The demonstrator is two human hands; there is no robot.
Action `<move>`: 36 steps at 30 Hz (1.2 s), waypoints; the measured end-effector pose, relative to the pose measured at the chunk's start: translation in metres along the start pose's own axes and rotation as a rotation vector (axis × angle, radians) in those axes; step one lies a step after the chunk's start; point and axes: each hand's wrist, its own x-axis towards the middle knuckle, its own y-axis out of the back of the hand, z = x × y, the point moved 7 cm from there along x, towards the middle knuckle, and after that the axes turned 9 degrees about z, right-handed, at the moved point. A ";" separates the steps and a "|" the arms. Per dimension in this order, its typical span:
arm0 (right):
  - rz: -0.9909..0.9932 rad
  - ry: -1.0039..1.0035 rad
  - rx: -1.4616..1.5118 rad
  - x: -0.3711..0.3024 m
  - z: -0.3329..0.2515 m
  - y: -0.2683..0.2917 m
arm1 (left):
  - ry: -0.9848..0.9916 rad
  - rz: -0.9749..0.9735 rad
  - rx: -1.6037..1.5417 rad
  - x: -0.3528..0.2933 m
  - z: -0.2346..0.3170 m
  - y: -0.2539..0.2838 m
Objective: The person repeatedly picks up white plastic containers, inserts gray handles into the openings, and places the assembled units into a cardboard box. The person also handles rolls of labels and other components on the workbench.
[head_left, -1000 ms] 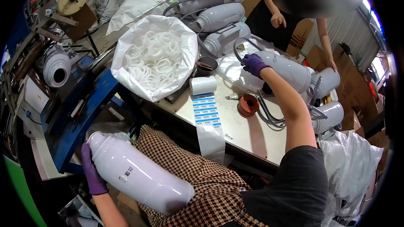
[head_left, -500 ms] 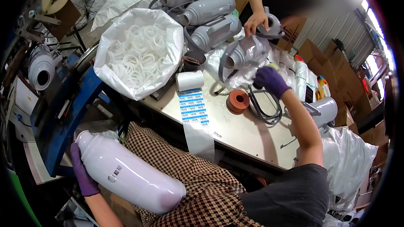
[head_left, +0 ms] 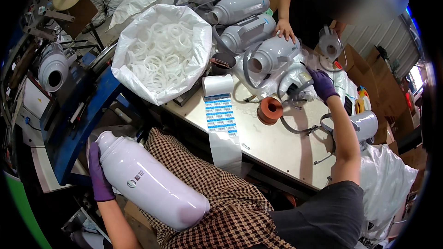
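My left hand (head_left: 98,175), in a purple glove, is closed around the neck end of a glossy pale lilac flask body (head_left: 152,182). The flask lies slanted across my lap, its wide bottom toward the lower right. Across the table my right hand (head_left: 323,84), also gloved in purple, has its fingers curled at a grey plastic flask top (head_left: 301,91) with a strap handle; its fingertips are partly hidden. Close by stands a red-brown tape roll (head_left: 270,110). A co-worker's hand (head_left: 285,31) rests on a grey flask (head_left: 277,55) just beyond.
A white bag (head_left: 124,64) full of translucent rings (head_left: 164,57) stands at the table's left. Beside it a label roll (head_left: 218,84) trails blue-and-white stickers over the table edge (head_left: 272,166). Several grey flasks (head_left: 242,7) are piled behind. Cardboard boxes (head_left: 378,78) stand at right.
My right hand has moved right, and the grey flask top now shows beside it. The co-worker's other hand has carried a grey part to the right. My left hand still holds the flask body.
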 end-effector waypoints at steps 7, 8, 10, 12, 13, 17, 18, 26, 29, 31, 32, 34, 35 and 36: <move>-0.602 -0.446 0.190 -0.028 0.024 0.028 | 0.004 0.034 -0.053 -0.003 -0.003 0.010; -0.379 -0.555 0.271 -0.040 0.057 0.029 | -0.003 0.031 -0.051 -0.001 -0.004 0.009; 0.166 -0.910 0.953 -0.056 0.091 0.047 | 0.052 -0.014 -0.035 -0.005 -0.005 -0.004; 0.525 -0.889 1.084 -0.038 0.039 0.077 | 0.048 -0.014 0.010 -0.009 0.005 -0.003; 0.528 -0.822 1.289 -0.016 -0.006 0.073 | -0.006 0.010 0.080 -0.012 0.009 -0.002; 0.227 -0.862 2.055 0.064 -0.238 0.087 | -0.185 0.079 0.304 -0.024 0.025 -0.033; 0.080 -0.963 2.204 0.087 -0.311 0.098 | -0.213 0.080 0.330 -0.012 0.018 -0.021; -0.705 -0.188 2.668 0.145 -0.577 0.110 | -0.427 -0.279 -0.044 -0.034 0.046 -0.054; -0.582 -0.138 2.438 0.143 -0.587 0.110 | -0.131 -0.575 -0.893 -0.020 0.017 -0.026; -0.449 -0.165 2.408 0.142 -0.585 0.118 | -0.122 -0.563 -0.796 -0.022 0.020 -0.038; -0.716 -0.449 2.599 0.132 -0.592 0.126 | -0.135 -0.489 -0.706 -0.018 0.014 -0.027; -0.723 -0.444 2.810 0.131 -0.591 0.121 | -0.002 -0.180 -0.460 -0.021 0.024 -0.037; -0.776 -0.327 2.921 0.131 -0.596 0.110 | 0.029 -0.098 -0.392 -0.019 0.024 -0.034; -0.826 -0.201 3.029 0.134 -0.599 0.114 | 0.058 -0.039 -0.327 -0.017 0.024 -0.030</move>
